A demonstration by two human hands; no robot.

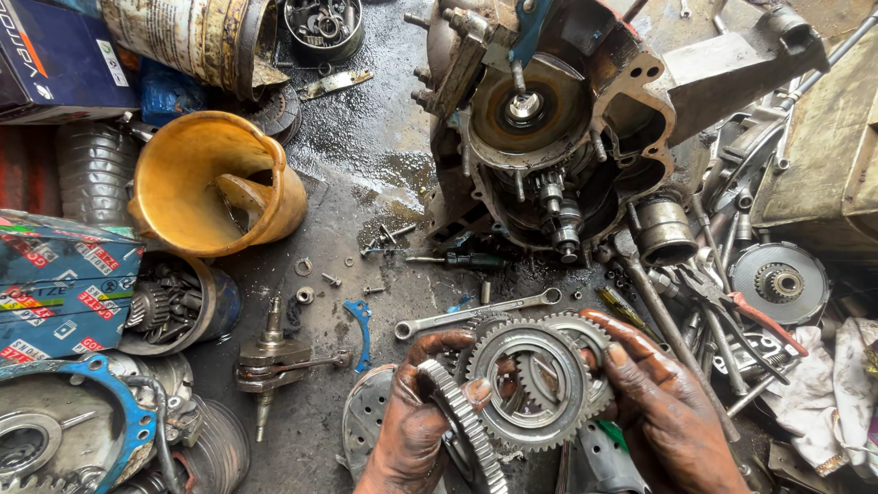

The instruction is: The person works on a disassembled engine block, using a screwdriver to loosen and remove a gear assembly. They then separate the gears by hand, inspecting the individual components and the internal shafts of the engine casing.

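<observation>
A large steel gear [529, 384] with a toothed outer rim, an open middle and a smaller toothed ring inside is held face-up, tilted slightly toward the camera, low in the middle of the view above the oily floor. A second gear [585, 340] of like size is seen just behind it, overlapped on its right side, and a third gear [462, 423] is held edge-on at the left, its teeth shown as a slanted row. All three are grey metal, smeared with dark grease.
</observation>
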